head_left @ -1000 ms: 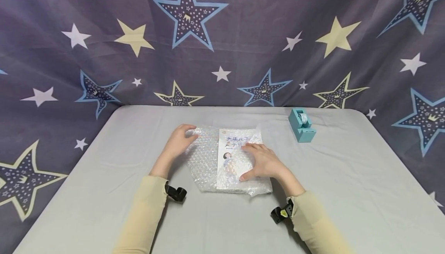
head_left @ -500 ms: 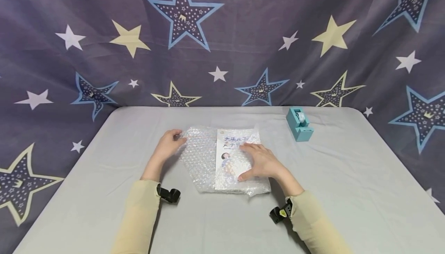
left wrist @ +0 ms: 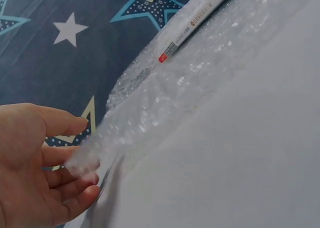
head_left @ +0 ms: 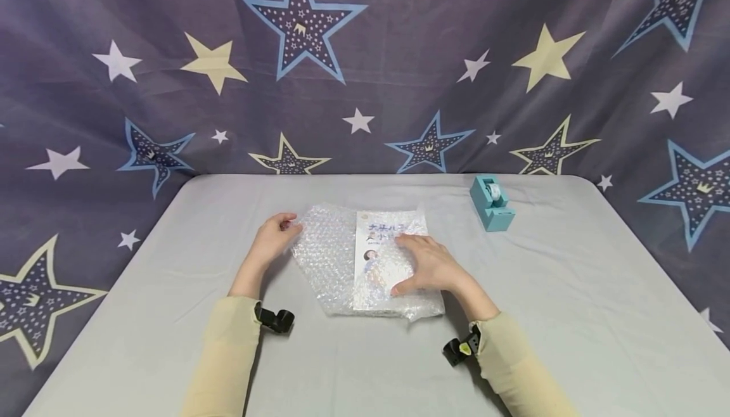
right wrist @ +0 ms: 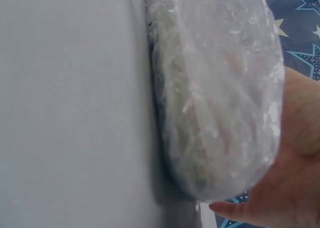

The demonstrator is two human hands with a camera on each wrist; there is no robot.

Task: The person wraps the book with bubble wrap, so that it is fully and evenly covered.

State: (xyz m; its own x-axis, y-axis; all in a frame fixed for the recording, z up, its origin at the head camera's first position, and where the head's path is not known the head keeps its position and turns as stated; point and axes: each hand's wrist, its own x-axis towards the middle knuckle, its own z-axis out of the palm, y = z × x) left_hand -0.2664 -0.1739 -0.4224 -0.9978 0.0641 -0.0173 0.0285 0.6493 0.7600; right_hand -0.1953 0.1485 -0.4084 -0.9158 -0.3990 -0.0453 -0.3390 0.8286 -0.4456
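Observation:
A book with a white illustrated cover (head_left: 371,281) lies on bubble wrap (head_left: 327,258), with wrap folded over its right part. My right hand (head_left: 433,266) rests on this wrapped part, thumb and fingers spread. The right wrist view shows the rounded wrapped edge (right wrist: 220,113) beside the palm. At the wrap's far left corner is my left hand (head_left: 274,239). In the left wrist view, the lifted wrap corner (left wrist: 90,155) lies against its loosely bent fingers (left wrist: 75,190), and a gap shows between the corner and the uppermost digit. The book's spine (left wrist: 192,25) also shows there.
A teal tape dispenser (head_left: 495,211) with a roll of clear tape stands at the back right of the table (head_left: 570,315), which has a pale cloth. Behind it hangs a dark curtain (head_left: 399,43) with stars. Each wrist wears a black camera (head_left: 277,320).
My left hand has moved left, away from the book, and the wrap's left corner has spread out with it. The right hand has stayed on the wrapped book.

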